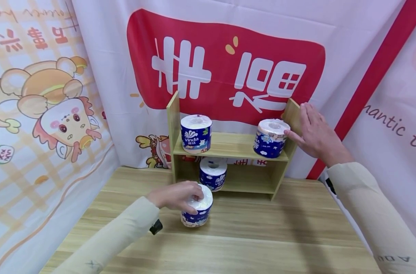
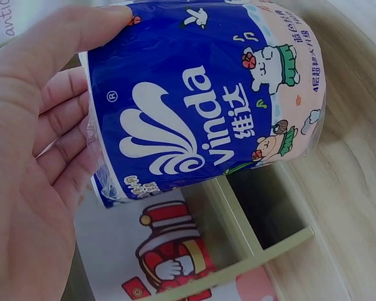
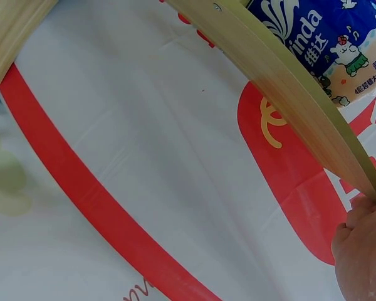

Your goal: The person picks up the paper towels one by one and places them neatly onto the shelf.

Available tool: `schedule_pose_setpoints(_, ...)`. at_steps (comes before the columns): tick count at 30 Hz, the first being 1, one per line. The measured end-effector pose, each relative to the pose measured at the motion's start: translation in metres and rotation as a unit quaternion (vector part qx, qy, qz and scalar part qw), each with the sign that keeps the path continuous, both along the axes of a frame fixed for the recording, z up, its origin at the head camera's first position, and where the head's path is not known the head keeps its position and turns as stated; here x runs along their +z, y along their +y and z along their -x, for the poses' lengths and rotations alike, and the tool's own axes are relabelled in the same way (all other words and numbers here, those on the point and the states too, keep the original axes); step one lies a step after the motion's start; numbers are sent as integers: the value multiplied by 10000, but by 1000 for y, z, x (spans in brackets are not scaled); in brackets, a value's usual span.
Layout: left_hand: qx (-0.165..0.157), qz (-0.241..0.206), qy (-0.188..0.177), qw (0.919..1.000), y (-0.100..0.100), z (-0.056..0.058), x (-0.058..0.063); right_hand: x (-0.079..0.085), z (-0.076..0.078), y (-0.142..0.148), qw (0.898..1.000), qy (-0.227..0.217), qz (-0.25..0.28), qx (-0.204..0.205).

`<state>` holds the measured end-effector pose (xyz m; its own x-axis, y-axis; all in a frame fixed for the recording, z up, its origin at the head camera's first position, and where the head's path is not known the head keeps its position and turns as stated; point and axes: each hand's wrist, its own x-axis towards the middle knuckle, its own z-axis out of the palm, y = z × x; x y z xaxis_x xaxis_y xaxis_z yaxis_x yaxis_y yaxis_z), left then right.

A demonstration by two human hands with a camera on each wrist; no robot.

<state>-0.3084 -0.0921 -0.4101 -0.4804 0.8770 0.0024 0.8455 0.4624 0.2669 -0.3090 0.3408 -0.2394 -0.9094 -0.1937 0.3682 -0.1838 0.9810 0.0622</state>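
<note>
My left hand (image 1: 180,196) grips a blue-and-white wrapped toilet paper roll (image 1: 196,217) in front of a small wooden shelf (image 1: 233,146). Its thumb presses the side and its fingers bend over the top end at the core; the left wrist view shows the Vinda label on this roll (image 2: 194,94). At the shelf's right side panel (image 3: 301,113), my right hand (image 1: 319,135) rests with fingers extended and thumb spread across the panel's front edge. That thumb's tip comes close to a roll (image 1: 268,146) at the right end of the upper board.
Another roll (image 1: 196,135) stands at the left end of the upper board. Below it, one more roll (image 1: 212,175) stands at the left of the lower level. The shelf is on a wood-grain table (image 1: 255,236), with printed curtains (image 1: 108,76) behind and on both sides.
</note>
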Motion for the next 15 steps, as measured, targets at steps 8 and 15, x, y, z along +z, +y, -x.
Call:
schedule_pose_setpoints(8, -96, 98, 17, 9999, 16, -3, 2, 0, 1, 0, 10000, -3, 15, 32)
schedule_pose_setpoints(15, -317, 102, 190, 9993, 30, -6, 8, 0, 0, 0, 10000, 8, 11, 26)
